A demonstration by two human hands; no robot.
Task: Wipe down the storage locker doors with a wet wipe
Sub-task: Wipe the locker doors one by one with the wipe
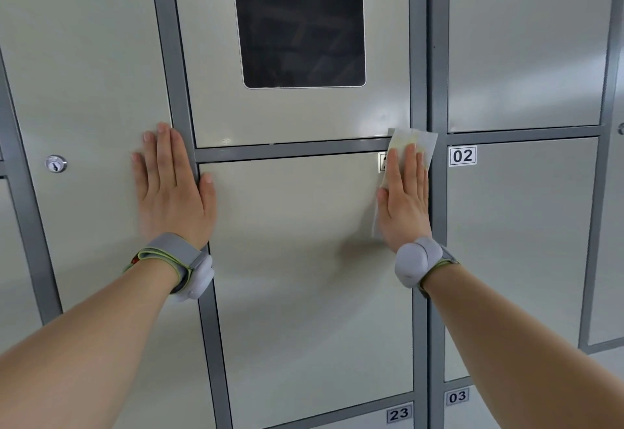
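Observation:
A pale grey locker door (304, 260) fills the middle of the view, framed by darker grey bars. My right hand (403, 202) lies flat with straight fingers on a white wet wipe (427, 140), pressing it against the door's top right corner and covering the number label there. The wipe sticks out above the fingertips, over the frame bar. My left hand (170, 185) rests flat and open across the vertical frame bar (209, 327) at the door's left edge, thumb on the door. Both wrists wear grey bands.
Above the door is a panel with a dark screen (300, 20). Right of it are doors labelled 02 (462, 156) and 03 (457, 396); below is door 23 (399, 414). A wide door on the left has a round key lock (55, 163).

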